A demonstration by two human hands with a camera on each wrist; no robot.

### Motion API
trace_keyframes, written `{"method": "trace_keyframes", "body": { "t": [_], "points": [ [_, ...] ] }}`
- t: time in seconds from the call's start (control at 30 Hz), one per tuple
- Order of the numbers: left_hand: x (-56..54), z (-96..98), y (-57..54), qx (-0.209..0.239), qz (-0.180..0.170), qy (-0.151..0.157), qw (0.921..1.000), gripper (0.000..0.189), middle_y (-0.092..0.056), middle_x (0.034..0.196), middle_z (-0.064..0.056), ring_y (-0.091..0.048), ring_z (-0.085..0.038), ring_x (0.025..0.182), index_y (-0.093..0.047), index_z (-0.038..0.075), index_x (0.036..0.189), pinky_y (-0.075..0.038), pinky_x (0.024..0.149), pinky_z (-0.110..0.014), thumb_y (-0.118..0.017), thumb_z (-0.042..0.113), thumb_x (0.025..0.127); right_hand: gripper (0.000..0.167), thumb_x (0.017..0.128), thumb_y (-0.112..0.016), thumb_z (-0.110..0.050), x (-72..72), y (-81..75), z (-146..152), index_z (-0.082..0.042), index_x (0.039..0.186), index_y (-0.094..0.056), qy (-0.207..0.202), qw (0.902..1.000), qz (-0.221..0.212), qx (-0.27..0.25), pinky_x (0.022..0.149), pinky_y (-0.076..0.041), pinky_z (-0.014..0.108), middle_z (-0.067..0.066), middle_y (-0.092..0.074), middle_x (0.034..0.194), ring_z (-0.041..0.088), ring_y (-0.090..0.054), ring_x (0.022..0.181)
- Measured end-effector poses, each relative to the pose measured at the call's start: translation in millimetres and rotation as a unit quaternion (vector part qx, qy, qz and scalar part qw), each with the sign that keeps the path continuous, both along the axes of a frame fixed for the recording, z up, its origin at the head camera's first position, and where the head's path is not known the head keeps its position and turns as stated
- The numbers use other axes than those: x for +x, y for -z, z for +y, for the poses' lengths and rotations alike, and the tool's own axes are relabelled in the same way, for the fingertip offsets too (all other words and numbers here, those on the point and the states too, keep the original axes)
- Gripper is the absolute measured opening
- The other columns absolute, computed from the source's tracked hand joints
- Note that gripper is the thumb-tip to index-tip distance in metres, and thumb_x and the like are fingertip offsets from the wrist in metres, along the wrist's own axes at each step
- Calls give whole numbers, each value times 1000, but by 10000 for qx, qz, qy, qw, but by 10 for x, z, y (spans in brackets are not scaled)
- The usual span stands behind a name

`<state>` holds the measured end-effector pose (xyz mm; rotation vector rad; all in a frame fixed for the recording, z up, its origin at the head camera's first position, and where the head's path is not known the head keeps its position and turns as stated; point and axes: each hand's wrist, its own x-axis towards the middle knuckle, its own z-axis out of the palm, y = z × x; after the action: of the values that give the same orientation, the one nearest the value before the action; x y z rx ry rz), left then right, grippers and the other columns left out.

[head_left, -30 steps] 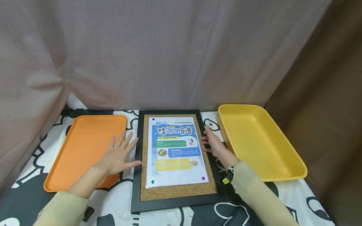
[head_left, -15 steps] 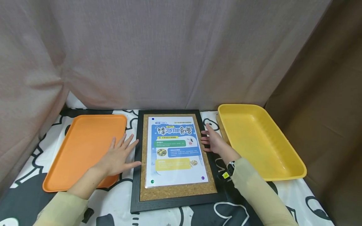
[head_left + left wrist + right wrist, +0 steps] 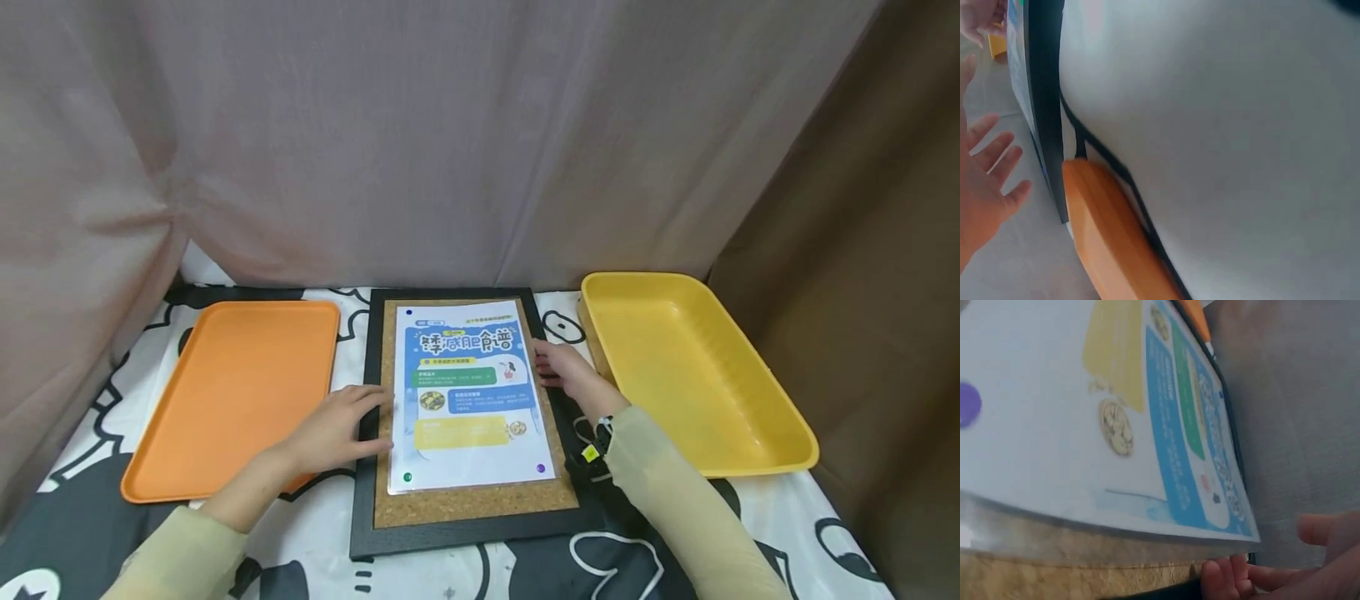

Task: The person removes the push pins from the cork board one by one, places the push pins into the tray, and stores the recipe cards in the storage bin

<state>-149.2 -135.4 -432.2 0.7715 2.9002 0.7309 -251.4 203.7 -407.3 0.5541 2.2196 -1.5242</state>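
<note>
A greyish-mauve woven fabric curtain [image 3: 450, 142] hangs along the far edge of a white cloth with dark-grey cartoon print [image 3: 427, 571], creasing near the far left corner. A brown fabric curtain [image 3: 855, 292], more dimly lit, flanks the right edge.

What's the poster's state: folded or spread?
Spread: in the head view, the poster shows all four corners, its printed face unfolded over the corkboard.

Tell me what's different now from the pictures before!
The left hand moved right, its spread fingers coming closer together, and reaches over the left edge of the framed board. The right hand's fingers drew together too. The poster, orange tray and yellow tray stayed put.
</note>
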Motion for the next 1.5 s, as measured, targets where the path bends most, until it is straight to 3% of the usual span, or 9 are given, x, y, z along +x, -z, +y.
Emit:
{"method": "trace_keyframes", "body": {
  "t": [0.1, 0.27, 0.47, 0.7, 0.8, 1.0, 1.37, 1.5],
  "points": [
    [10, 44, 10, 174, -115, 94, 9997, 60, -53, 133, -11, -49, -31, 121, -56, 11, 129, -40, 99, -51, -69, 44, 80, 39, 94, -50, -22, -52, 50, 11, 1, 125, -54, -361, 9980, 160, 494, 73, -51, 23, 14, -59, 114, 16, -56, 87],
    [12, 122, 26, 356, -436, 362, 9978, 49, -60, 121, -8, -55, -24, 111, -62, 12, 121, -45, 94, -45, -71, 38, 80, 37, 93, -54, -13, -117, 114, 107, -2, 128, -51, -689, 9943, 250, 771, 65, -51, 20, 15, -61, 111, 13, -58, 78],
    [0, 175, 56, 500, -808, 662, 9933, 35, -65, 101, 6, -52, -9, 87, -67, 16, 109, -45, 81, -28, -73, 32, 79, 41, 92, -56, -11, -182, 104, 181, -2, 131, -48, -909, 9919, 267, 849, 64, -53, 19, 17, -61, 113, 8, -61, 70],
    [5, 207, 111, 742, -1079, 1198, 9841, 16, -57, 76, 9, -47, -4, 68, -70, 16, 92, -42, 63, -19, -74, 24, 79, 42, 92, -55, -10, -222, 115, 186, -2, 132, -47, -984, 9919, 215, 771, 64, -53, 19, 18, -60, 113, 6, -61, 66],
    [20, 234, 123, 717, -1164, 1296, 9821, 10, -54, 73, 11, -47, -3, 66, -70, 18, 87, -42, 61, -17, -73, 23, 80, 42, 93, -55, -10, -220, 134, 177, -1, 133, -46, -1004, 9919, 187, 761, 64, -53, 19, 17, -60, 112, 6, -61, 65],
    [53, 272, 131, 575, -1218, 1350, 9817, 4, -54, 70, 11, -46, -2, 64, -68, 17, 81, -40, 58, -17, -70, 20, 82, 42, 93, -55, -11, -215, 186, 159, -2, 133, -46, -1019, 9919, 97, 751, 64, -53, 19, 17, -61, 113, 6, -62, 66],
    [63, 335, 63, 292, -1578, 1084, 9811, 8, -51, 68, 10, -45, -4, 64, -65, 19, 77, -37, 59, -19, -68, 15, 83, 42, 93, -56, -12, -192, 156, 143, -4, 133, -47, -1016, 9913, 85, 838, 65, -53, 19, 18, -60, 117, 7, -62, 67],
    [52, 349, 44, 191, -1570, 1118, 9811, 10, -50, 66, 10, -44, -4, 62, -64, 19, 75, -36, 59, -19, -68, 15, 84, 42, 93, -55, -14, -188, 155, 136, -5, 133, -48, -1009, 9908, 89, 894, 65, -53, 19, 18, -60, 119, 7, -62, 68]
  ]
}}
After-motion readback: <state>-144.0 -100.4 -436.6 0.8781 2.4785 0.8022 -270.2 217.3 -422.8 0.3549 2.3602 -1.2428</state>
